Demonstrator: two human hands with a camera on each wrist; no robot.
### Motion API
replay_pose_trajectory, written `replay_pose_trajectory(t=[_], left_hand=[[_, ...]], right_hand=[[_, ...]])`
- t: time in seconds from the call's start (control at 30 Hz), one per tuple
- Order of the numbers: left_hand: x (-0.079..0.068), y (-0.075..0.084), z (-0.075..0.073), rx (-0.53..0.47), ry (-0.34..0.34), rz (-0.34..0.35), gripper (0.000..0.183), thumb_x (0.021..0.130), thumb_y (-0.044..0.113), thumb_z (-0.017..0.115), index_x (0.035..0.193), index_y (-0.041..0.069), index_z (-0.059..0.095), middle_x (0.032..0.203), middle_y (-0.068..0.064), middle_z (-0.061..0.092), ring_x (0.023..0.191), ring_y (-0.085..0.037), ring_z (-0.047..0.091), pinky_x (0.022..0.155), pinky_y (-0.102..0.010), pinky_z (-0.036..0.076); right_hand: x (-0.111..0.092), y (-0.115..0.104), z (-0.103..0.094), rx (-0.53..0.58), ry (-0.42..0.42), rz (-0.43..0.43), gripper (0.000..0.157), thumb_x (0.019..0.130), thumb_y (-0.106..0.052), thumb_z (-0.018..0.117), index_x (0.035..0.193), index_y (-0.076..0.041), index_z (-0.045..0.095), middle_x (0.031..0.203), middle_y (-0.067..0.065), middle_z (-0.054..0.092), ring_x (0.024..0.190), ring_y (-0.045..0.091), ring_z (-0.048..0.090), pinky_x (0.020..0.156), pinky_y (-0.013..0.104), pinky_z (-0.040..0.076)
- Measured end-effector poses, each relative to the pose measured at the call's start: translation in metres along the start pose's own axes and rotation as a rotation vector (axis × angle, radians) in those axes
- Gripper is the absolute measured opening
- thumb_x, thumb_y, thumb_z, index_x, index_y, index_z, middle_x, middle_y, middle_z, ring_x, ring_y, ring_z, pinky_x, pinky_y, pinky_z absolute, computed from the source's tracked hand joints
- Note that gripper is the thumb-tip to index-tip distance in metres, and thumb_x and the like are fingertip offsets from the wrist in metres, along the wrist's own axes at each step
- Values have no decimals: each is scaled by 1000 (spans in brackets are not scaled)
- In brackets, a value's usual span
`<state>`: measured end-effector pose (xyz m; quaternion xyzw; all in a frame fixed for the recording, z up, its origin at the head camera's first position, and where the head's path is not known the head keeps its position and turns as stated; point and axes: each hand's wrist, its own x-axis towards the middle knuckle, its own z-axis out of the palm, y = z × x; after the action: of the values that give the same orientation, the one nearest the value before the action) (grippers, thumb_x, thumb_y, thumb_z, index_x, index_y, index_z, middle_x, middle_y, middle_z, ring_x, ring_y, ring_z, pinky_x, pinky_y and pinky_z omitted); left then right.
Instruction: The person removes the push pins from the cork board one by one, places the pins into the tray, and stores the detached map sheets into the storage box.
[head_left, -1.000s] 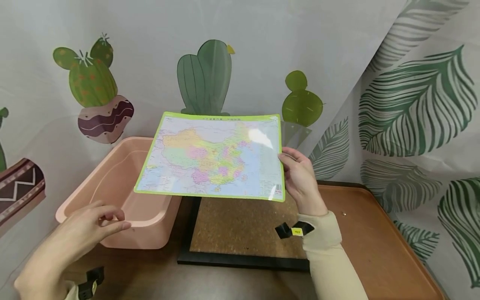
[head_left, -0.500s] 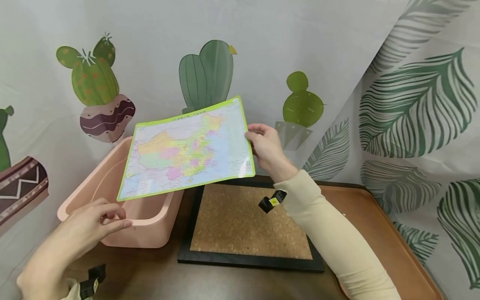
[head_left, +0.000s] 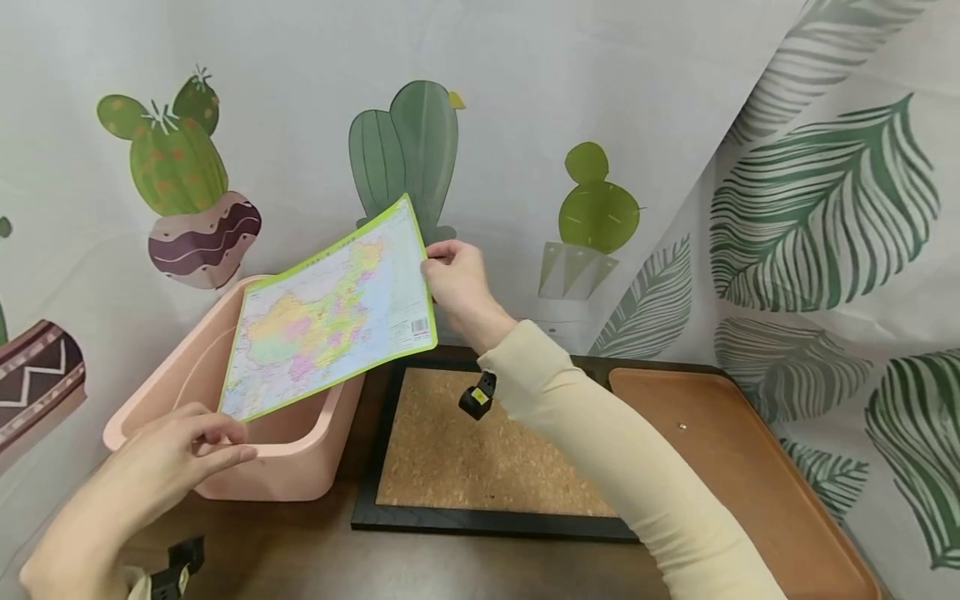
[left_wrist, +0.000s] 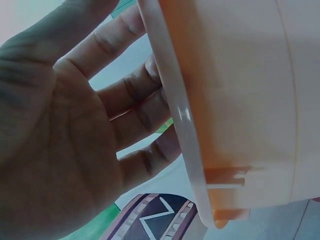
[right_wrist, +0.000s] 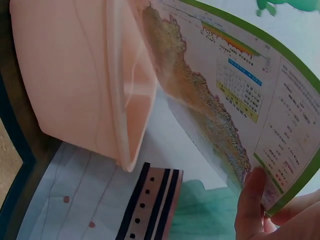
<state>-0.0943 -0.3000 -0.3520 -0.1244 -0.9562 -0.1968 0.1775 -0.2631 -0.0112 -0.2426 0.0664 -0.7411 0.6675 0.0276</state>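
Note:
A laminated map [head_left: 315, 321] with a bright green border hangs tilted over the pink plastic bin [head_left: 311, 442]. My right hand [head_left: 461, 287] pinches its right edge between thumb and fingers. In the right wrist view the map's other face [right_wrist: 240, 90] carries a relief picture and a table, and a thumb [right_wrist: 252, 195] presses near its corner. At the bin's front rim is my left hand [head_left: 168, 454], fingers loosely bent in the head view. The left wrist view shows its fingers [left_wrist: 135, 90] passing behind the rim [left_wrist: 182, 115], where their tips are hidden; firm contact cannot be told.
A cork board [head_left: 487, 467] in a black frame lies on the dark wooden table [head_left: 315, 550], right of the bin. Farther right is a brown tray [head_left: 697, 458] holding a tiny shiny object [head_left: 682, 426]. A cloth [head_left: 510, 100] printed with cacti and leaves hangs behind.
My right hand has carried the map leftward from over the cork board to over the bin, turning it so its left end dips lower. The left hand has stayed at the bin's rim.

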Motion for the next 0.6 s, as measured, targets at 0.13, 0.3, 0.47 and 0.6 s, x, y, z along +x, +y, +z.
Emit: replay_pose_trajectory(t=[0.13, 0.3, 0.47, 0.6], left_hand=[[0, -1, 0, 6, -3, 1, 16, 77, 32, 83, 80, 34, 67, 78, 14, 49, 67, 3, 45, 58, -25, 38], [0, -1, -2, 7, -2, 10, 18, 78, 31, 83, 80, 34, 65, 79, 13, 49, 68, 2, 46, 58, -26, 38], [-1, -2, -2, -3, 1, 12, 19, 78, 30, 83, 79, 35, 64, 81, 15, 52, 71, 1, 48, 60, -25, 39], [-1, -3, -1, -14, -2, 11, 20, 78, 30, 83, 78, 35, 63, 80, 14, 52, 70, 1, 47, 59, -25, 39]], right_hand=[[-2, 1, 15, -56, 38, -1, 11, 96, -1, 54, 105, -2, 60, 95, 10, 62, 81, 20, 62, 58, 28, 46], [-4, 4, 28, -110, 72, -1, 9, 96, -4, 55, 102, -4, 62, 90, 6, 63, 78, 18, 63, 55, 27, 44], [-7, 12, 38, -137, 74, 19, 8, 98, -7, 55, 99, -8, 62, 86, 2, 63, 74, 16, 61, 51, 27, 42], [-8, 21, 46, -138, 96, 27, 7, 97, -9, 56, 98, -9, 63, 83, -1, 64, 72, 14, 62, 53, 26, 44]])
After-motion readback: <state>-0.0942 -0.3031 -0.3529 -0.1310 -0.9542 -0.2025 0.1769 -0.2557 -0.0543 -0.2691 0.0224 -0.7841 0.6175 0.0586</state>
